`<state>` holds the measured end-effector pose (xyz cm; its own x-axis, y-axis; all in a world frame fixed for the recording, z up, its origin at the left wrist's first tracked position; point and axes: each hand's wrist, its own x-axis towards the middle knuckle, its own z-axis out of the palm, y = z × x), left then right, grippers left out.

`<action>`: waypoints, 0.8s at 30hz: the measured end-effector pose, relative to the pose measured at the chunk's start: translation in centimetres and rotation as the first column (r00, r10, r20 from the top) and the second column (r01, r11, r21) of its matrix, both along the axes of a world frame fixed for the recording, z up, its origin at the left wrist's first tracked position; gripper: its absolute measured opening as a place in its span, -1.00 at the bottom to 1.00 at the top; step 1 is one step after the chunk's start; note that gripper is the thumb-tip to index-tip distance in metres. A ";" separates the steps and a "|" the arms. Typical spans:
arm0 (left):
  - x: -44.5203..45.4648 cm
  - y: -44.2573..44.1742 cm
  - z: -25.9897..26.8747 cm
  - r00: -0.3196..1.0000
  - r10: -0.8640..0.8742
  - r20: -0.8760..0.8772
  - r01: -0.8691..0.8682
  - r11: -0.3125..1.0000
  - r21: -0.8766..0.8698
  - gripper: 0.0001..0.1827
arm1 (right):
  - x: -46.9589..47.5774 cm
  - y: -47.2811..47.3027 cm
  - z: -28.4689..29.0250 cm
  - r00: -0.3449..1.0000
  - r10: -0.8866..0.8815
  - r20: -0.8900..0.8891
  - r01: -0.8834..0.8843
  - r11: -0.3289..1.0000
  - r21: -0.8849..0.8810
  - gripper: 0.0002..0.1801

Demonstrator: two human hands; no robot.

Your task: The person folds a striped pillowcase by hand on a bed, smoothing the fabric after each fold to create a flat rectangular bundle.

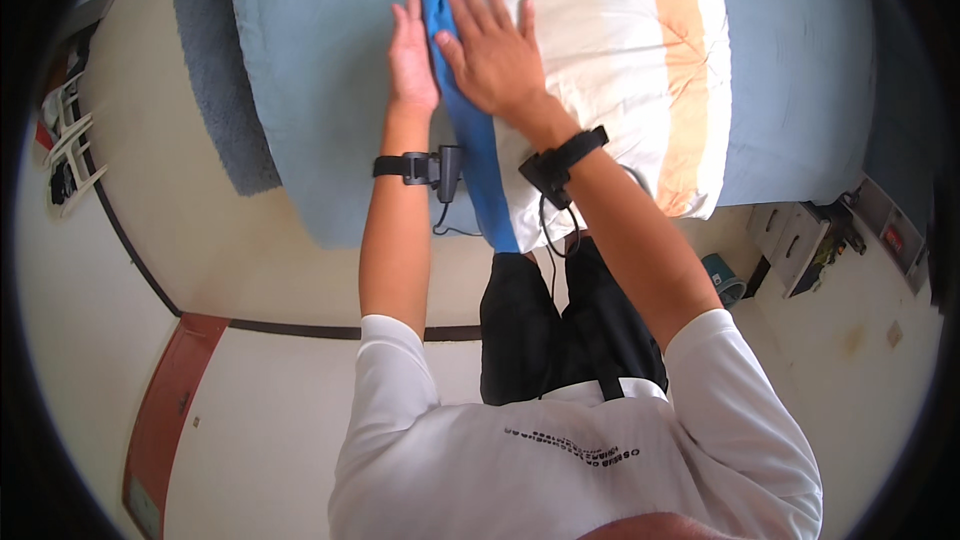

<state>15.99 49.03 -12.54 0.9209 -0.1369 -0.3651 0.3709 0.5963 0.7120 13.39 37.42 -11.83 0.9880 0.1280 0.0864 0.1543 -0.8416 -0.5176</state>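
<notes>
A folded comforter [600, 52], white with an orange stripe and a blue edge band, lies on a bed with a blue-grey sheet [337, 52]. Against the blue edge, on its left side, my left hand [412, 60] stands on its side with the palm turned up and inward, holding nothing. My right hand [495, 52] rests flat on top of the comforter, close to the blue band, fingers spread. Each wrist wears a black strap with a small device and a cable. The comforter's near corner hangs over the bed's front edge.
A fluffy grey rug [217, 90] lies beyond the bed's left side. White hangers or racks [71, 142] are at the far left. At the right stand a teal bin [721, 277] and a drawer cabinet [780, 240]. A reddish door [169, 405] is at lower left.
</notes>
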 end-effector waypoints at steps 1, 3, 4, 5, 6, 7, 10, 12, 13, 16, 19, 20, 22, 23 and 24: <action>1.1 0.2 0.1 0.999 0.036 0.018 -0.037 0.999 0.036 -0.28 | -0.4 -0.1 0.3 0.999 0.039 0.007 -0.038 0.998 -0.044 -0.35; 3.3 -0.1 0.6 1.000 -0.008 0.007 0.006 0.949 0.315 -0.35 | -1.3 -0.9 0.9 0.997 0.072 -0.022 -0.072 0.997 -0.006 -0.37; 4.0 1.1 -0.1 0.983 -0.167 0.078 0.093 0.815 0.572 -0.38 | -1.6 -0.9 1.9 0.997 0.069 -0.035 -0.069 0.998 0.009 -0.37; 5.2 2.4 -0.7 0.937 -0.334 0.096 0.134 0.603 0.787 -0.40 | -1.9 -1.3 3.0 0.997 0.067 -0.048 -0.066 0.998 0.024 -0.37; 5.8 2.9 -1.4 0.867 -0.494 0.064 0.127 0.343 0.931 -0.42 | -2.3 -2.0 3.6 0.996 0.061 -0.063 -0.059 0.998 0.031 -0.37; 6.1 2.6 -1.4 0.880 -0.475 0.025 0.145 0.317 0.937 -0.44 | -2.7 -3.0 3.9 0.996 0.036 -0.075 -0.036 0.999 0.006 -0.37; 8.0 2.3 -0.6 0.844 -0.526 -0.105 0.259 0.230 0.938 -0.42 | -3.4 -5.7 3.9 0.992 -0.041 -0.118 0.034 0.998 -0.061 -0.34; 8.6 2.1 -1.8 0.837 -0.547 0.001 0.214 0.330 0.919 -0.38 | -3.8 -6.3 3.4 0.989 -0.036 -0.142 0.027 0.998 -0.060 -0.34; 8.8 2.1 -2.3 0.832 -0.552 0.052 0.193 0.377 0.906 -0.36 | -3.9 -6.4 3.2 0.987 -0.032 -0.155 0.023 0.998 -0.056 -0.34; 8.7 1.8 -1.8 0.800 -0.565 -0.200 0.460 0.365 0.809 -0.28 | -4.1 -6.4 2.8 0.991 -0.041 -0.127 0.028 0.995 -0.097 -0.35; 9.0 1.3 -1.7 0.872 -0.415 -0.261 0.442 0.438 0.783 -0.21 | -4.0 -6.5 2.6 0.993 -0.058 -0.101 0.046 0.992 -0.114 -0.34; 9.1 1.1 -1.6 0.899 -0.339 -0.278 0.418 0.473 0.775 -0.18 | -4.0 -6.5 2.6 0.993 -0.067 -0.097 0.055 0.991 -0.119 -0.34; 8.6 0.8 -1.1 0.927 -0.181 -0.329 0.373 0.534 0.759 -0.11 | -4.4 -6.3 2.5 0.992 -0.088 -0.092 0.077 0.989 -0.123 -0.33; 8.5 0.6 -1.0 0.947 -0.174 -0.270 0.319 0.596 0.737 -0.08 | -4.2 -6.4 2.5 0.992 -0.100 -0.081 0.089 0.988 -0.122 -0.33; 8.4 0.6 -1.0 0.963 -0.162 -0.215 0.268 0.655 0.707 -0.06 | -4.1 -6.3 2.5 0.991 -0.111 -0.074 0.102 0.987 -0.121 -0.33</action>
